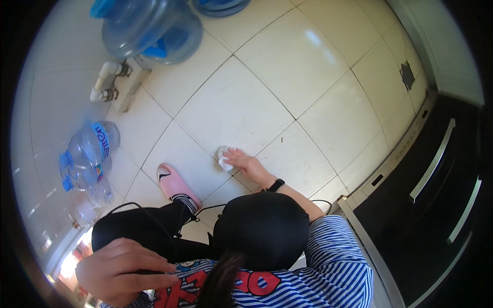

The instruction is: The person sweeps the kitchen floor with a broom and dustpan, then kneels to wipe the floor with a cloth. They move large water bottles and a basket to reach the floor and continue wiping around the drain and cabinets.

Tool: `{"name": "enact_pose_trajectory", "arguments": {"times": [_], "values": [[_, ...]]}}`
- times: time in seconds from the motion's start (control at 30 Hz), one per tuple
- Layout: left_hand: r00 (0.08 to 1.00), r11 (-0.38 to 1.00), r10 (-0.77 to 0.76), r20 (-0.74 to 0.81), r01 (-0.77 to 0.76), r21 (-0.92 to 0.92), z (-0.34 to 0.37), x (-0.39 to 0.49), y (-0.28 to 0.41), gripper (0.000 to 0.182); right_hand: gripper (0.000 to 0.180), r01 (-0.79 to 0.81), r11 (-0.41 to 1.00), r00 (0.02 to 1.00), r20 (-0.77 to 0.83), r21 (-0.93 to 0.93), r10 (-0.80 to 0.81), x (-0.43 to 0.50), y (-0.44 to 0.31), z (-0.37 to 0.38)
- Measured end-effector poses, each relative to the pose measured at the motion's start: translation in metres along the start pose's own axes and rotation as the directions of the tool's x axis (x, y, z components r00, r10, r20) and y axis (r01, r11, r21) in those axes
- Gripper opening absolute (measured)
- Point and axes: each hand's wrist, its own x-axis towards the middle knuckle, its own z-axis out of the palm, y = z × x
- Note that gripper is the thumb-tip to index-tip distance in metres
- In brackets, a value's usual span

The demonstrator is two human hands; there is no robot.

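My right hand, with a black band on its wrist, reaches down to the tiled floor. Its fingers press on a crumpled white wad, either cloth or tissue, lying at a grout line. Small dark specks and a little brown scrap lie on the tiles to the right of the hand. My left hand hangs near my body at the lower left, its fingers slightly bent and parted with nothing visible between them. A pink slipper covers my foot, left of the wad.
Large blue water jugs stand at the upper left. White pipe fittings project beside them. Several clear plastic bottles stand along the left wall. A black-fronted appliance with metal handles borders the right. One tile has a dark hole.
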Motion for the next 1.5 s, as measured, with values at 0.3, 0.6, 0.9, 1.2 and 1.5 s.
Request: {"name": "enact_pose_trajectory", "arguments": {"times": [0.3, 0.6, 0.9, 1.2, 1.5], "values": [[0.968, 0.978, -0.206, -0.140, 0.207, -0.004, 0.010, 0.016, 0.020, 0.035, 0.035, -0.515, 0.856, 0.317, -0.918, 0.044, 0.237, -0.131, 0.043, -0.272], [0.990, 0.928, -0.143, 0.005, 0.132, 0.348, -0.003, -0.006, 0.088, 0.032, 0.032, -0.263, 0.799, 0.860, -0.244, 0.541, 0.448, -0.038, -0.006, 0.012], [0.907, 0.959, 0.029, 0.421, -0.144, 0.244, -0.052, -0.090, 0.006, 0.043, 0.039, -0.347, 0.878, 0.097, -0.918, 0.331, 0.385, -0.172, -0.079, -0.075], [0.671, 0.868, 0.322, 0.667, -0.490, 0.074, -0.103, -0.165, -0.074, 0.044, 0.039, -0.196, 0.921, -0.460, -0.861, 0.336, 0.216, -0.297, -0.231, 0.104], [0.570, 0.831, 0.408, 0.714, -0.555, -0.032, -0.107, -0.176, -0.081, 0.044, 0.034, -0.171, 0.810, -0.692, -0.653, 0.562, 0.307, -0.335, -0.187, 0.204]]}}
